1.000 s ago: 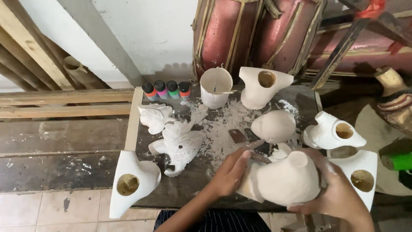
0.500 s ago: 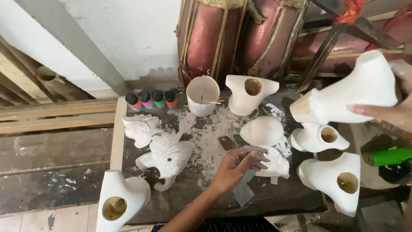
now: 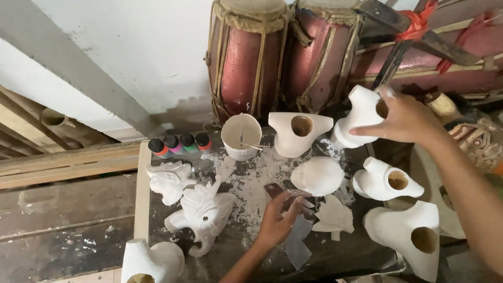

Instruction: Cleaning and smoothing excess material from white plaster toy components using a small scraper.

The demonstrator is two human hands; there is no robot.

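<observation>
My right hand [image 3: 406, 118] grips a white plaster cast [image 3: 356, 118] with a hole in its side and holds it at the far right of the dusty table [image 3: 251, 246], beside another holed cast [image 3: 298, 133]. My left hand [image 3: 280, 217] rests on the tabletop, its fingers on a grey sheet of sandpaper [image 3: 298, 246] and close to a dark flat tool [image 3: 275, 189]. A smooth egg-shaped cast [image 3: 317, 175] and a leaf-shaped piece [image 3: 332, 216] lie just past that hand. Two white elephant-like figures [image 3: 201, 215] stand to the left of it.
A white cup [image 3: 241, 136] with a stick and several small paint bottles [image 3: 179, 144] stand at the table's back. More holed casts lie at the right [image 3: 387, 181], [image 3: 414, 236] and front left [image 3: 152, 262]. Two red drums [image 3: 272, 57] lean on the wall behind. Wooden planks [image 3: 68, 167] run left.
My right hand lifted the plaster cast off the front of the table, swung it up to the right, and now brings it down at the back right. My left hand stayed on the sandpaper.
</observation>
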